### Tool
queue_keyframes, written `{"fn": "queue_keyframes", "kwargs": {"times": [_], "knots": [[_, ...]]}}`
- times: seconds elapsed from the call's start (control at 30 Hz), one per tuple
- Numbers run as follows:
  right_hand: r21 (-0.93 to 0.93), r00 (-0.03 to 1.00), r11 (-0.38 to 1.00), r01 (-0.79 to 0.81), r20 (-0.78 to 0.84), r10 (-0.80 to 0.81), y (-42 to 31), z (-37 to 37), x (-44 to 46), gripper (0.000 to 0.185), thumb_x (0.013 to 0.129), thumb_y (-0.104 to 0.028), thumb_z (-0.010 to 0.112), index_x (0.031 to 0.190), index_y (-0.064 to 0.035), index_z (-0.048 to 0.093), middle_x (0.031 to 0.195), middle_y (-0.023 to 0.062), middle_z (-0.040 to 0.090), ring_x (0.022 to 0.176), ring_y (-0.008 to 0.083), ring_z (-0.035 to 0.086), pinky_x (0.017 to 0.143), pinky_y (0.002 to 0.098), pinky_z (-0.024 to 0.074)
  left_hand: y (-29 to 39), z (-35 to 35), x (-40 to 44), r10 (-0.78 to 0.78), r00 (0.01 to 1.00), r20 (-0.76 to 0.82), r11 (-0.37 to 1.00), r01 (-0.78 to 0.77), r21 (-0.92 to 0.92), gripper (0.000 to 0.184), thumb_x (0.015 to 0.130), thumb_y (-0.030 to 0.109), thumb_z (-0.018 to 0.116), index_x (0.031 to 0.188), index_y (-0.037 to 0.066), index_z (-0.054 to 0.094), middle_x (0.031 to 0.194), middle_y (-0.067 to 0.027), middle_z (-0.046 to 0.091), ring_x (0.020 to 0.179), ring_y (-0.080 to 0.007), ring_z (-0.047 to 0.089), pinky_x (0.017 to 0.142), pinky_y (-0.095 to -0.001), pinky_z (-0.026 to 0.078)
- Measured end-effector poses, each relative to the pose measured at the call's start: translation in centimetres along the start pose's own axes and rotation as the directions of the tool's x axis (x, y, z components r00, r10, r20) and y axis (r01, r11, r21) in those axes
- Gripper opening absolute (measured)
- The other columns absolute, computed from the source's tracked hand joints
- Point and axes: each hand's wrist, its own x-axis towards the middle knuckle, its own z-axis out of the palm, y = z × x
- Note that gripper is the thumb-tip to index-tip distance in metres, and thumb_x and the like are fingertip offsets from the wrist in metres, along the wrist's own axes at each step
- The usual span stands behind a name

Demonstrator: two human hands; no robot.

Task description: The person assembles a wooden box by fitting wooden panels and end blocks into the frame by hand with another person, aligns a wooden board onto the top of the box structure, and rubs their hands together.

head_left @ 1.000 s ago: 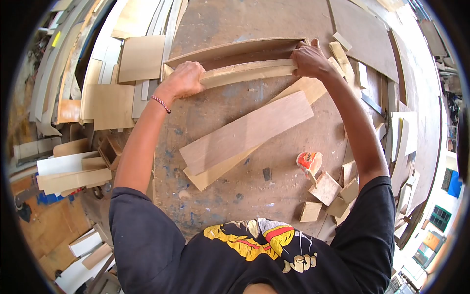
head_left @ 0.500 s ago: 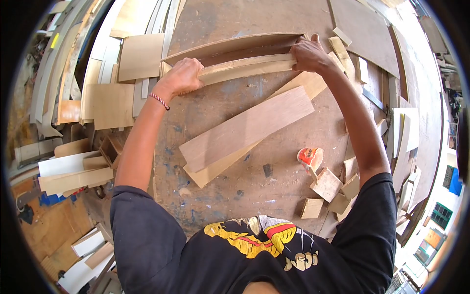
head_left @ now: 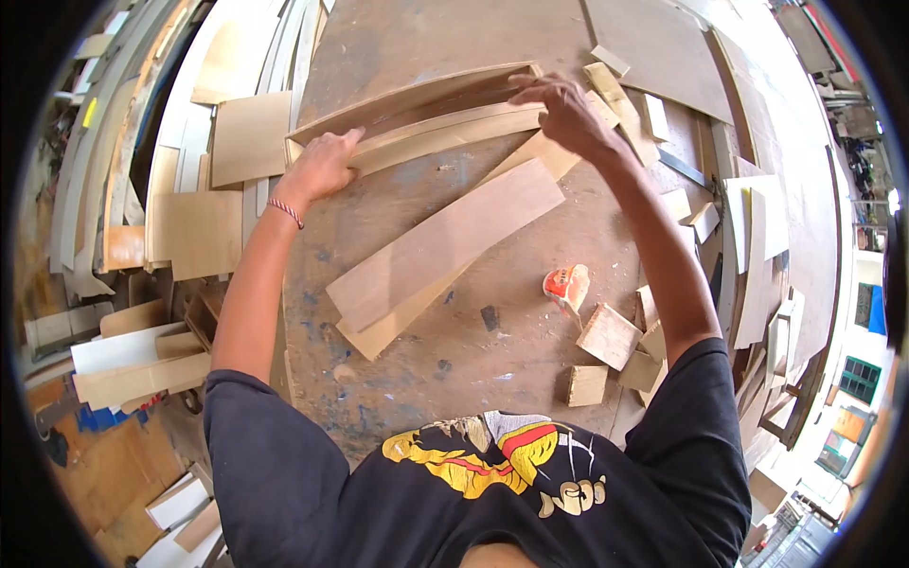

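Observation:
A long, narrow wooden frame (head_left: 445, 135) with an open top lies across the far part of the worktable. My left hand (head_left: 327, 166) is closed around its near side by the left end, thumb on the upper edge. At the frame's right end, my right hand (head_left: 563, 114) has its fingers stretched out and apart over the corner, gripping nothing. Closer to me are a flat reddish-brown plywood strip (head_left: 445, 241) and, partly covered beneath it, a paler board (head_left: 369, 341). An orange-and-white cup (head_left: 565, 284) with a stick in it stands to their right.
Several small wood blocks (head_left: 609, 336) sit beside the cup. Offcuts and a long block (head_left: 620, 109) line the right side of the worktable (head_left: 407, 388). Stacked panels (head_left: 251, 137) and boards crowd the left edge, with more scraps (head_left: 142, 364) lower down.
My right hand has loosened from the frame's right end, its fingers now spread out. My left hand keeps its hold. The whole view has shifted slightly, moving the bench items leftward.

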Motion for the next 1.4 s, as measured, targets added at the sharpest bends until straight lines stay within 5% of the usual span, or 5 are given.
{"fn": "queue_keyframes", "kwargs": {"times": [0.27, 0.77, 0.9, 1.13, 1.4], "knots": [[0.386, 0.984, 0.906, -0.175, 0.091, 0.151, -4.0, 0.8, -4.7, 0.048, 0.053, 0.012, 0.04, 0.09, -0.0024, 0.067, 0.114, 0.0155, 0.056, 0.106, 0.0306, 0.053, 0.09, 0.0342, 0.0421, 7.1, 0.0, -3.0, 0.178, 0.932, -0.316, 0.974, -0.121, 0.192, 0.066, 0.071, 0.018, 0.068, 0.126, -0.001, 0.038, 0.111, -0.0155, 0.052, 0.098, -0.0285, 0.055, 0.084, -0.0346, 0.046], [0.442, 0.951, 0.858, -0.262, -0.034, 0.308, -6.9, -3.7, -14.3, 0.047, 0.065, 0.012, 0.04, 0.103, -0.0042, 0.063, 0.106, 0.0133, 0.061, 0.091, 0.0203, 0.062, 0.075, 0.0258, 0.049, 16.5, 7.6, -11.5, 0.007, 0.976, -0.219, 0.993, 0.019, 0.114, 0.079, 0.068, 0.036, 0.07, 0.13, 0.002, 0.034, 0.132, -0.0181, 0.034, 0.127, -0.0324, 0.027, 0.101, -0.0551, 0.022], [0.724, 0.901, 0.648, -0.235, -0.088, 0.426, -8.9, -3.3, -17.1, 0.053, 0.067, 0.019, 0.032, 0.108, -0.0013, 0.059, 0.104, 0.0135, 0.062, 0.1, 0.0198, 0.058, 0.086, 0.0263, 0.0481, 16.5, 8.6, -12.4, -0.073, 0.97, -0.232, 0.988, 0.101, 0.114, 0.077, 0.07, 0.033, 0.069, 0.131, 0.002, 0.032, 0.133, -0.0186, 0.032, 0.127, -0.0334, 0.026, 0.101, -0.0557, 0.02], [0.925, 0.867, 0.347, -0.155, -0.042, 0.497, -16.2, -1.2, -20.2, 0.032, 0.075, 0.012, 0.051, 0.103, 0.0013, 0.061, 0.085, 0.0085, 0.066, 0.073, 0.0108, 0.061, 0.06, 0.0216, 0.0504, 18.6, 10.3, -12.9, -0.058, 0.973, -0.224, 0.994, 0.078, 0.08, 0.072, 0.072, 0.03, 0.068, 0.13, 0.003, 0.035, 0.134, -0.017, 0.033, 0.127, -0.0324, 0.027, 0.103, -0.0544, 0.018], [0.746, 0.877, 0.623, -0.235, -0.114, 0.467, -18.5, 5.8, -21.1, 0.021, 0.085, -0.007, 0.052, 0.102, 0.0016, 0.06, 0.065, 0.0076, 0.063, 0.059, 0.0084, 0.058, 0.051, 0.0242, 0.0461, 17.1, 11.3, -13.7, -0.133, 0.943, -0.306, 0.978, 0.175, 0.112, 0.075, 0.071, 0.032, 0.068, 0.131, 0.003, 0.035, 0.136, -0.0189, 0.03, 0.127, -0.0339, 0.026, 0.102, -0.0548, 0.019]]}}
